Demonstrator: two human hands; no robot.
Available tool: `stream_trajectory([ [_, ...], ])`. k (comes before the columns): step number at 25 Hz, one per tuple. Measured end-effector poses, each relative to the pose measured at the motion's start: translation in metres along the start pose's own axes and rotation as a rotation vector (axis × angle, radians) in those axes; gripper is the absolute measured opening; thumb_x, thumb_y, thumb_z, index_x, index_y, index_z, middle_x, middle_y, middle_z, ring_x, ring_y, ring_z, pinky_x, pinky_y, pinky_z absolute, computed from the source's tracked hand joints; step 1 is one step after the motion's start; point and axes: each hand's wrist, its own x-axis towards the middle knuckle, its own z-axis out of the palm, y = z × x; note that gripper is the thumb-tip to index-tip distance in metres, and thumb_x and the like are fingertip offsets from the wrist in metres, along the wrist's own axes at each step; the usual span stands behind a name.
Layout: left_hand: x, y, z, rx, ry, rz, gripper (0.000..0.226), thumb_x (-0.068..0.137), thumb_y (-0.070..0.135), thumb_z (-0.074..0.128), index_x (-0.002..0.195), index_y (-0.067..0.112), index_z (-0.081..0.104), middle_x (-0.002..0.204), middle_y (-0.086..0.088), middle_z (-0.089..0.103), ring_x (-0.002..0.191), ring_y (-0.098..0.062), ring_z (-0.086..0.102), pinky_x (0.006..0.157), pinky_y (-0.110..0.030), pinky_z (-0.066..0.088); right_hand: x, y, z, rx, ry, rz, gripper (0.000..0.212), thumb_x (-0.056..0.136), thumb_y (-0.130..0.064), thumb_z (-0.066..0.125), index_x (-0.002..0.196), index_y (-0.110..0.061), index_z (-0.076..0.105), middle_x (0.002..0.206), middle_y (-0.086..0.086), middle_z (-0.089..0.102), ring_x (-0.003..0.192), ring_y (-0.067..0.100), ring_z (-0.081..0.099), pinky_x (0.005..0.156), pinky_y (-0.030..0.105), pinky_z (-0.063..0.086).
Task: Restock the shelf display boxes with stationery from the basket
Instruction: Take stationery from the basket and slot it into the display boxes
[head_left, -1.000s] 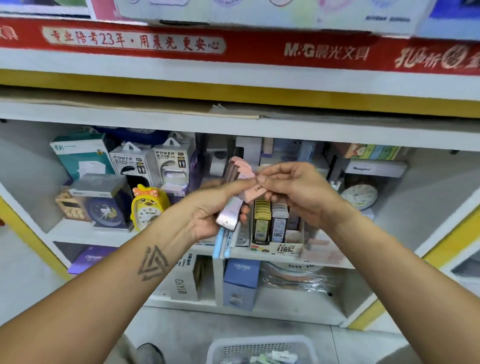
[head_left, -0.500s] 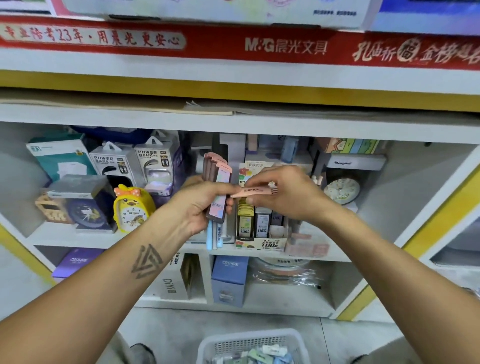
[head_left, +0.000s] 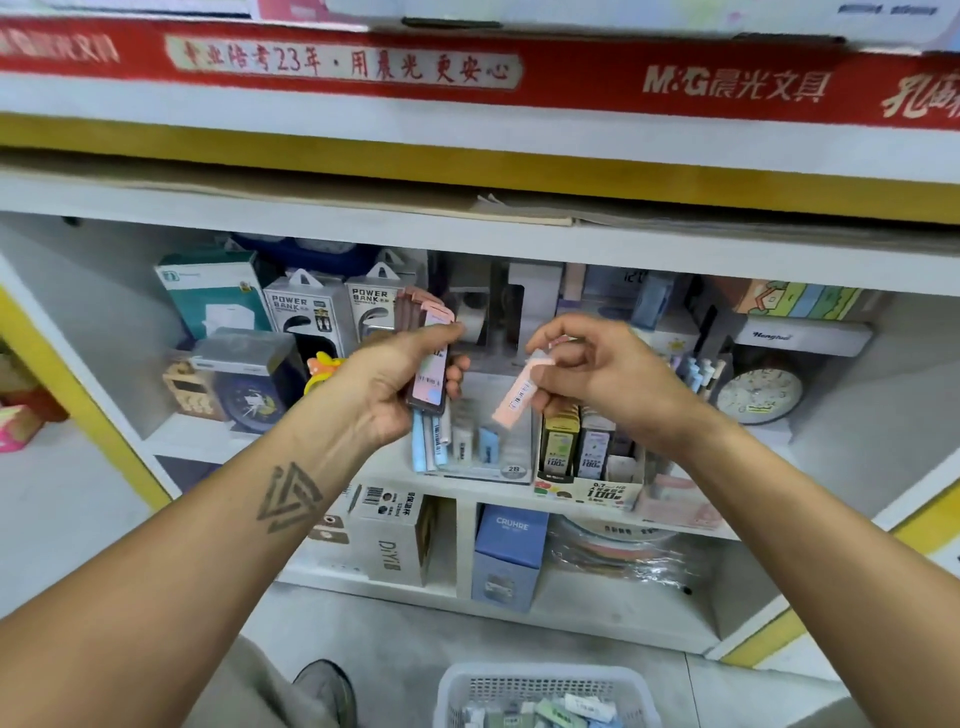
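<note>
My left hand (head_left: 387, 384) grips a stack of slim pink stationery packs (head_left: 428, 358), held upright in front of the shelf, with pale blue packs sticking out below the palm. My right hand (head_left: 597, 371) pinches a single pink pack (head_left: 515, 401) by its top end; it hangs tilted, its lower end over a clear display box (head_left: 480, 447) that holds a few blue and white packs. Beside it stands a display box of lead refills (head_left: 582, 457). The white basket (head_left: 540, 693) on the floor holds several pastel packs.
Power bank boxes (head_left: 306, 317), a teal box (head_left: 213, 291) and clocks (head_left: 758, 395) crowd the shelf around the display boxes. A pink box (head_left: 680, 506) sits at the shelf's front right. Below stand a DIY box (head_left: 395, 540) and a blue box (head_left: 509, 551). My shoe (head_left: 324, 688) is left of the basket.
My right hand pulled one pink pack off the stack and carried it right and down, toward the clear display box. My hands have moved apart. The left hand keeps the stack.
</note>
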Motion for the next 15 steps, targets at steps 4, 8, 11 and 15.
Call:
stream_trajectory([
  [4, -0.004, -0.001, -0.010, 0.015, 0.004, -0.025, 0.009, 0.093, 0.014, 0.065, 0.093, 0.009, 0.058, 0.060, -0.009, 0.061, 0.048, -0.013, 0.050, 0.040, -0.020, 0.045, 0.007, 0.004, 0.003, -0.247, 0.038, -0.048, 0.011, 0.090, 0.005, 0.064, 0.093, -0.005, 0.067, 0.081, 0.018, 0.069, 0.060, 0.021, 0.071, 0.056, 0.027, 0.055],
  [8, -0.005, -0.004, -0.016, 0.048, 0.004, -0.034, 0.018, 0.092, 0.014, 0.067, 0.105, 0.008, 0.057, 0.062, -0.010, 0.061, 0.051, -0.015, 0.050, 0.040, -0.020, 0.045, 0.012, 0.007, 0.008, -0.759, -0.058, -0.066, 0.014, 0.088, -0.009, 0.068, 0.092, -0.020, 0.076, 0.078, -0.011, 0.070, 0.068, 0.001, 0.069, 0.062, 0.007, 0.044],
  [11, -0.003, -0.006, -0.020, 0.060, 0.017, -0.039, 0.024, 0.091, 0.013, 0.068, 0.111, 0.007, 0.057, 0.064, -0.011, 0.061, 0.051, -0.016, 0.050, 0.041, -0.021, 0.045, 0.014, 0.013, 0.012, -1.043, -0.153, -0.125, 0.016, 0.093, -0.017, 0.065, 0.107, -0.017, 0.075, 0.100, -0.004, 0.069, 0.092, 0.012, 0.063, 0.077, 0.018, 0.043],
  [15, -0.002, -0.009, -0.021, 0.082, 0.016, -0.054, 0.023, 0.090, 0.013, 0.069, 0.109, 0.008, 0.057, 0.064, -0.011, 0.063, 0.049, -0.015, 0.051, 0.042, -0.022, 0.045, 0.015, 0.018, 0.018, -1.308, -0.109, -0.271, 0.017, 0.096, -0.037, 0.063, 0.095, -0.024, 0.074, 0.094, -0.006, 0.068, 0.091, 0.023, 0.062, 0.073, 0.032, 0.044],
])
